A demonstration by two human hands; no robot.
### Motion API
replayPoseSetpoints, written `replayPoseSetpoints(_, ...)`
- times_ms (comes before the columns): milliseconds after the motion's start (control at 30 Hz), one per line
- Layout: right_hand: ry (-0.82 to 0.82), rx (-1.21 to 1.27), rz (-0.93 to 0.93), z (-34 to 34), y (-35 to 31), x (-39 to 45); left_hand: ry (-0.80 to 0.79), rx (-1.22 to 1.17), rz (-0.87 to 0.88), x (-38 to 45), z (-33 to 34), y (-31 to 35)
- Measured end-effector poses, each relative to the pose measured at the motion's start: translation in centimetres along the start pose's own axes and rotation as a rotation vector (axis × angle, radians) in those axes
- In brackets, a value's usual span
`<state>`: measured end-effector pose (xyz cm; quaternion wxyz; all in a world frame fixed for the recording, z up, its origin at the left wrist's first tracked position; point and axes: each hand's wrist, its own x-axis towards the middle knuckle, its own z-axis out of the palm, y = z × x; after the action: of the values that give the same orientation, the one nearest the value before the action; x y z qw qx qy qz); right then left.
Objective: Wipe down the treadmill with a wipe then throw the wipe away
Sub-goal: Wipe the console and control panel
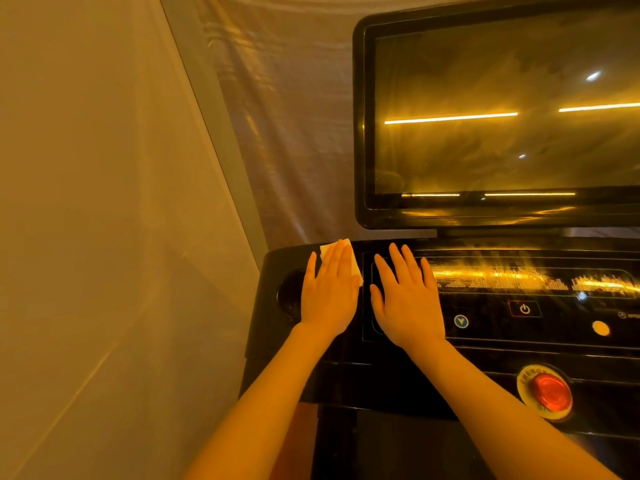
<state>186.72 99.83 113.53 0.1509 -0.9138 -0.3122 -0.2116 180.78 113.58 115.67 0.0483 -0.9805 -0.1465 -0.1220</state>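
A person is leaning over a treadmill console (485, 355), both forearms reaching in from the near edge. Near right, a red stop button (547, 392) is sitting well apart from both hands. The left hand (329, 296) is lying flat with straight fingers, pressing a white wipe (355, 265) onto the console's far-left corner; a flat palm likely spreads pressure so the wipe slides without bunching. The wipe is showing only at the fingertips and beside the index finger. The right hand (407, 299) is resting flat and spread just beside it on the glossy panel, holding nothing, probably bracing. Just left of the left hand, a round cup well (289, 296) is sitting dark; whether anything is in it cannot be told. Right of the hands, a power icon (524, 309) is showing. Farther back, a dark screen (502, 116) is reflecting light strips. No bin is in view.
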Motion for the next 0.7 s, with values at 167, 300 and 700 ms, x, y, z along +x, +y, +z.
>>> replayPoseSetpoints(167, -0.017, -0.032, -0.005, 0.0, -0.1, -0.1, -0.050, -0.088, -0.093, 0.5, 0.3, 0.3)
replayPoseSetpoints(300, -0.048, -0.051, -0.005, 0.0, -0.1, 0.0, -0.138, -0.063, -0.084, 1.3, -0.2, -0.8)
replayPoseSetpoints(700, -0.052, -0.062, 0.000, 0.1, -0.3, 0.0, -0.212, -0.132, -0.265, 1.7, -0.6, -3.4)
